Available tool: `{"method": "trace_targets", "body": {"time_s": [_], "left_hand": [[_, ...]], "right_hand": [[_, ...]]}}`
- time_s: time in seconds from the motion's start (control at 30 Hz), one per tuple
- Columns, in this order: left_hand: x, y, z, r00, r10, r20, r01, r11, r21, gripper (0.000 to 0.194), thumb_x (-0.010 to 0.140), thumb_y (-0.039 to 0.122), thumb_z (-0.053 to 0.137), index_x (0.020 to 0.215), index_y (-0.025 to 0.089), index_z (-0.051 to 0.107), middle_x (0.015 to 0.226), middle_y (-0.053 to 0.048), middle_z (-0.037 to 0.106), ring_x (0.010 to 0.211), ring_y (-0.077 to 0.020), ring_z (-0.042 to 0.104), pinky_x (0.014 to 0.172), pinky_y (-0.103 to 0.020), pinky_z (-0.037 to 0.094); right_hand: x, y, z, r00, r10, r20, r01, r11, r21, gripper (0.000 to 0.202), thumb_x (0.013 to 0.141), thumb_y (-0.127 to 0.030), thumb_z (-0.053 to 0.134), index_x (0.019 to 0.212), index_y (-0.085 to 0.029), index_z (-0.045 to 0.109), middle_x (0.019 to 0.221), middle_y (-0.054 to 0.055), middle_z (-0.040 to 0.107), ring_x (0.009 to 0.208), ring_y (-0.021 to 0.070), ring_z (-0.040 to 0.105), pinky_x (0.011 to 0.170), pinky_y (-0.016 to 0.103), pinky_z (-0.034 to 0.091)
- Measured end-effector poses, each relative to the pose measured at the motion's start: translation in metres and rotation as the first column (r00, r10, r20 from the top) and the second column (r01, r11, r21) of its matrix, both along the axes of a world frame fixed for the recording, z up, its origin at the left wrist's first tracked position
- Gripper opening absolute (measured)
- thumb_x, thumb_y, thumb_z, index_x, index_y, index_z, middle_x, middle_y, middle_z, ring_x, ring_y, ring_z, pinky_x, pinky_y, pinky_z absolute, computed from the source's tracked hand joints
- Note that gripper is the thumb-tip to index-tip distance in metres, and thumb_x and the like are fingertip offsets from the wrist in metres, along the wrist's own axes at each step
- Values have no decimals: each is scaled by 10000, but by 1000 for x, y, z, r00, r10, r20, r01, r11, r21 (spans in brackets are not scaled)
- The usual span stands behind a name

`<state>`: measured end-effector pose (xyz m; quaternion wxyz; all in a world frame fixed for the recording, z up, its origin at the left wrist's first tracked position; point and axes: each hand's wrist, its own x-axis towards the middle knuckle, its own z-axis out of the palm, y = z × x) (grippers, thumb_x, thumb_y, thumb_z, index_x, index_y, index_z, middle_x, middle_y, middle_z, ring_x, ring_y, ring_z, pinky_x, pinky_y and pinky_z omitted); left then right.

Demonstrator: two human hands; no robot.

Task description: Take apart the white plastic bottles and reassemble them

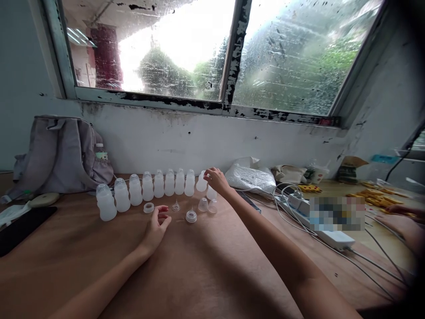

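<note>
A row of several frosted white bottles with clear caps stands along the back of the brown table. My right hand reaches to the row's right end, its fingers closed at the top of a bottle. Another bottle is partly hidden below that hand. My left hand rests on the table, fingers apart and holding nothing, just below a white ring. To its right lie a clear nipple, a ring with a nipple and two clear caps.
A grey backpack and a black phone-like slab are at the left. Right of my right arm are a silver package, a white power strip with cables, and another person's hand near yellow pieces.
</note>
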<state>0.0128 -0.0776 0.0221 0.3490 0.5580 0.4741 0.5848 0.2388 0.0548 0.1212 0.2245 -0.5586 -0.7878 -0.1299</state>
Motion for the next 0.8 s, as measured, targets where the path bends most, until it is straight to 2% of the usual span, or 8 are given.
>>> {"method": "trace_targets", "body": {"time_s": [0.13, 0.23, 0.4, 0.53, 0.63, 0.7, 0.8], "left_hand": [[0, -3, 4, 1000, 0, 19, 0, 1000, -2, 245, 688, 261, 555, 916, 205, 484, 993, -49, 505, 830, -166, 518, 735, -288, 410], [0, -3, 4, 1000, 4, 30, -4, 1000, 2, 248, 673, 247, 566, 906, 202, 495, 973, -47, 513, 824, -166, 516, 729, -283, 412], [0, -1, 0, 1000, 7, 14, -7, 1000, 5, 250, 670, 230, 565, 909, 202, 500, 952, -46, 520, 828, -167, 512, 722, -279, 411], [-1, 0, -1, 1000, 4, -20, -4, 1000, 9, 243, 677, 223, 552, 911, 200, 490, 944, -44, 517, 829, -167, 510, 716, -281, 411], [-1, 0, -1, 999, 9, -36, -9, 1000, 9, 248, 676, 217, 551, 915, 200, 487, 946, -45, 516, 840, -170, 507, 716, -284, 411], [-2, 1, -2, 999, 15, -34, -14, 1000, 12, 255, 669, 213, 557, 915, 200, 492, 943, -45, 520, 844, -172, 508, 716, -285, 410], [-2, 3, -4, 999, 20, -43, -19, 1000, 20, 261, 661, 207, 564, 914, 199, 502, 937, -45, 526, 857, -178, 508, 714, -285, 407]], "right_hand": [[2, 18, -18, 999, -35, 15, 35, 998, -46, 183, 819, -208, 433, 954, -200, 557, 959, 84, 566, 909, 212, 467, 718, 297, 316], [2, 23, -25, 998, -41, 39, 43, 997, -69, 180, 809, -201, 445, 946, -217, 561, 972, 80, 576, 936, 223, 452, 732, 317, 303], [4, 30, -28, 998, -41, 55, 46, 994, -101, 175, 793, -190, 462, 930, -220, 567, 953, 83, 594, 949, 235, 442, 733, 336, 299], [6, 33, -24, 999, -20, 28, 23, 994, -108, 176, 775, -177, 482, 921, -223, 569, 952, 74, 597, 944, 235, 449, 729, 333, 307], [2, 24, -17, 1000, 4, -17, -5, 997, -71, 188, 770, -177, 484, 940, -214, 557, 1008, 83, 571, 963, 238, 442, 749, 334, 309], [-4, 10, -16, 998, 25, -57, -26, 999, -27, 194, 808, -191, 422, 968, -193, 533, 1035, 100, 550, 970, 228, 442, 761, 322, 310], [-18, -24, -31, 991, 74, -110, -76, 997, -10, 240, 869, -222, 283, 964, -175, 498, 917, 86, 581, 818, 169, 510, 685, 263, 342]]}}
